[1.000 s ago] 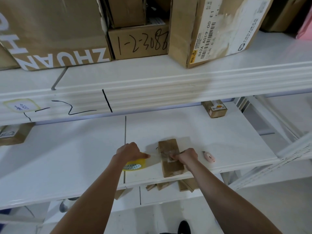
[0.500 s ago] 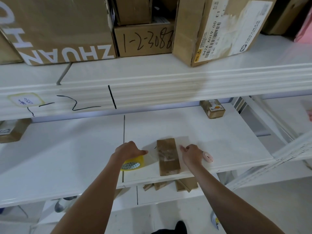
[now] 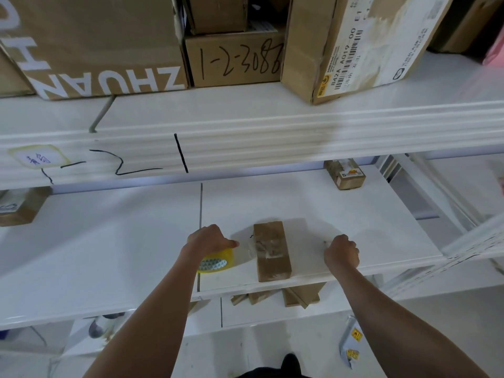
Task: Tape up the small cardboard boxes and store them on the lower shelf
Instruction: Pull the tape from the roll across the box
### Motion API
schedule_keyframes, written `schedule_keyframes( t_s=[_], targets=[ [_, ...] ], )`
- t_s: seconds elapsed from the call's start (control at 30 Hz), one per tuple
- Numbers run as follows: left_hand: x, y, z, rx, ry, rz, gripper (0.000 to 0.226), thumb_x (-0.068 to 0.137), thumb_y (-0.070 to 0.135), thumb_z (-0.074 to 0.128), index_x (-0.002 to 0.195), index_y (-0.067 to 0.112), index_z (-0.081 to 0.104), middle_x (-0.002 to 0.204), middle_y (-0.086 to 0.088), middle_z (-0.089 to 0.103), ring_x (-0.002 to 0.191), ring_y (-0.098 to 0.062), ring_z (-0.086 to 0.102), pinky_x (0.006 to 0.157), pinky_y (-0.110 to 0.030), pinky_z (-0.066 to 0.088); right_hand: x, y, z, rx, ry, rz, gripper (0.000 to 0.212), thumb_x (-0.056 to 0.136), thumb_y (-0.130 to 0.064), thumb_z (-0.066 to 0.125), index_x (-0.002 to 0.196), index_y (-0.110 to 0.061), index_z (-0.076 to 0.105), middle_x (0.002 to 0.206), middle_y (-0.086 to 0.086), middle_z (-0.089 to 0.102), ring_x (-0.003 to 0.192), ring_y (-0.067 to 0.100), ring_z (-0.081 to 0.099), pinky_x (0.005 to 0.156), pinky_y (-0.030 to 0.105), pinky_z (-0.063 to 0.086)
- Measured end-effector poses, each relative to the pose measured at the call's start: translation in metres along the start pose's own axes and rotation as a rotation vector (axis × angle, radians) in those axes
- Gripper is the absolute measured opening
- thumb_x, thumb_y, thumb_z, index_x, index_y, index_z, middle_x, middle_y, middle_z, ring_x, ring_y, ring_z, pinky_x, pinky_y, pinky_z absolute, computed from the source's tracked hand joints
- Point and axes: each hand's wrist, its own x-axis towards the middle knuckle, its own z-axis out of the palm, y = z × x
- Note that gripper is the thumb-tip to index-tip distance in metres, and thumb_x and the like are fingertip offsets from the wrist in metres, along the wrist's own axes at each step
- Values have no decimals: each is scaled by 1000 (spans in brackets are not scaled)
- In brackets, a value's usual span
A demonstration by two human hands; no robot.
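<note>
Two hands frame the work at lower centre. To the left, the left hand (image 3: 208, 238) grips the yellow tape roll (image 3: 216, 261), a clear strip running right to the small cardboard box (image 3: 271, 252) lying on the middle shelf (image 3: 354, 214). A second ago the right hand (image 3: 341, 253) pressed on that box; it has since slid right, fingers curled over the small pink thing that lay there, likely a cutter. Severing the tape looks next; storing below remains.
</note>
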Motion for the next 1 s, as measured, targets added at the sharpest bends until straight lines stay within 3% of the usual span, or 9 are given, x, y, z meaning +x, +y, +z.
schedule_keyframes(
  t_s=[0.17, 0.27, 0.37, 0.43, 0.53, 0.63, 0.8, 0.9, 1.0],
  targets=[
    [-1, -1, -1, -27, -5, -16, 64, 70, 80, 63, 89, 19, 65, 83, 0, 68, 71, -18, 67, 73, -32, 55, -26, -49, -8, 294, 94, -188, 28, 95, -14, 68, 115, -2, 52, 108, 20, 69, 99, 37, 69, 76, 40, 57],
    [-2, -3, -2, -50, -8, -20, 61, 70, 78, 64, 87, 19, 66, 80, 0, 68, 70, -18, 66, 68, -29, 51, -63, -91, 2, 638, -24, -324, 19, 96, -17, 68, 108, -7, 59, 100, 9, 69, 85, 24, 71, 68, 31, 60],
    [-2, -3, -2, -64, -12, -26, 62, 69, 78, 64, 89, 20, 66, 79, 2, 67, 70, -17, 65, 66, -29, 48, -95, -113, 27, 735, -112, -451, 9, 97, -22, 63, 100, -14, 65, 87, -9, 65, 79, 2, 62, 67, 12, 47],
    [-3, -4, -3, -72, -22, -32, 63, 68, 79, 64, 90, 20, 65, 80, 2, 67, 72, -17, 66, 66, -30, 49, -106, -111, 42, 771, -151, -466, 11, 98, -21, 60, 95, -12, 65, 82, -7, 64, 74, -2, 57, 60, 5, 42],
    [-1, -6, -3, -104, -53, -33, 64, 67, 78, 65, 91, 19, 65, 84, 0, 68, 75, -20, 67, 73, -32, 54, -105, -98, 58, 789, -184, -440, 10, 96, -18, 56, 91, -14, 64, 81, 3, 65, 71, 8, 57, 57, 10, 43],
    [1, -10, -5, -148, -81, -36, 65, 66, 78, 66, 92, 19, 65, 85, 0, 68, 77, -21, 68, 82, -38, 58, -104, -95, 63, 823, -196, -443, 8, 92, -19, 57, 88, -22, 63, 79, -4, 64, 69, 1, 57, 59, 7, 44],
    [2, -18, -6, -237, -142, -34, 58, 66, 76, 70, 82, 21, 62, 81, 1, 68, 74, -17, 68, 71, -31, 56, -100, -92, 66, 778, -213, -505, 10, 88, -21, 60, 85, -28, 66, 81, -18, 66, 76, 0, 60, 60, 6, 44],
    [1, -18, -7, -255, -143, -33, 56, 64, 77, 71, 78, 24, 59, 79, 2, 68, 73, -16, 67, 64, -30, 51, -97, -92, 69, 741, -239, -567, 11, 86, -20, 60, 78, -24, 67, 71, -9, 65, 63, 2, 56, 57, 12, 42],
    [2, -16, -8, -244, -146, -41, 57, 63, 78, 70, 77, 24, 57, 80, 2, 66, 74, -17, 67, 68, -31, 52, -98, -91, 71, 711, -258, -632, 14, 85, -17, 58, 71, -16, 61, 64, 3, 57, 56, 2, 43, 53, 19, 36]
  ],
)
